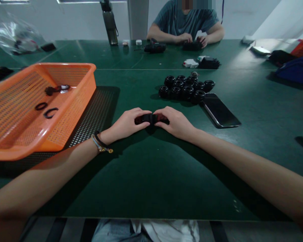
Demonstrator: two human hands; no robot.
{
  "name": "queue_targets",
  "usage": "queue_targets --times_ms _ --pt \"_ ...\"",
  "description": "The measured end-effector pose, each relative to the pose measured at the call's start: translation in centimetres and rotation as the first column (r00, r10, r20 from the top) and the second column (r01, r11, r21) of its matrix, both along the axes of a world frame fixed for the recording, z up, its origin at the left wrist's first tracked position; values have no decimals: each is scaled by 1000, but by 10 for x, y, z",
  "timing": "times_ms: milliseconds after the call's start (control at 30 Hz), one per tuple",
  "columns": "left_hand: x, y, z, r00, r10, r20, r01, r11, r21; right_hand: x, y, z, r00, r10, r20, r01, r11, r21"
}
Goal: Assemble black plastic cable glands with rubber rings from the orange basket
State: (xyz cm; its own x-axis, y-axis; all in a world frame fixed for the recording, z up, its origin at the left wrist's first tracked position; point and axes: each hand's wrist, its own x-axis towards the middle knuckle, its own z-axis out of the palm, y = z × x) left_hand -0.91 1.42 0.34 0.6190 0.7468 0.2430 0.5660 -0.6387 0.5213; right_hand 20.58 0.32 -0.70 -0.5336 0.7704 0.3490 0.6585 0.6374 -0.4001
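Note:
Close to the middle of the green table [151,174], my left hand [128,122] and my right hand [175,121] face each other. Both are closed, thumb and fingers gripping a small black part [149,119] from either side. Its exact kind is hard to make out, since my fingers hide its ends and it is dark. Beyond my right hand stands a cluster of several round black parts [188,91] with holes in their tops. A black smartphone [222,110] lies flat beside that cluster, touching or nearly touching it.
At left sits an orange perforated basket [91,87] holding two black rings [41,106] and a dark cable-like piece [57,89]. Across the table a person [187,23] handles a dark object. A bottle [109,25], a black power tool [155,47] and a blue bin [295,70] stand farther back.

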Motion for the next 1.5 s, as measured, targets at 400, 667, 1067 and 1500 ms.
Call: queue_targets --times_ms 400,667,1067,1500 --pt "0 0 2 1000 8 -10 -8 1000 -22 0 1 1 1000 -8 14 9 999 -35" --pt "0 0 2 1000 10 -12 -10 1000 -27 -1 1 1 999 -16 30 18 999 -42" --pt "0 0 2 1000 8 -15 -8 1000 -24 0 1 2 999 -1 32 2 999 -38" --pt "1 0 2 1000 11 -8 -11 1000 -24 0 0 1 1000 5 27 -5 1000 -2"
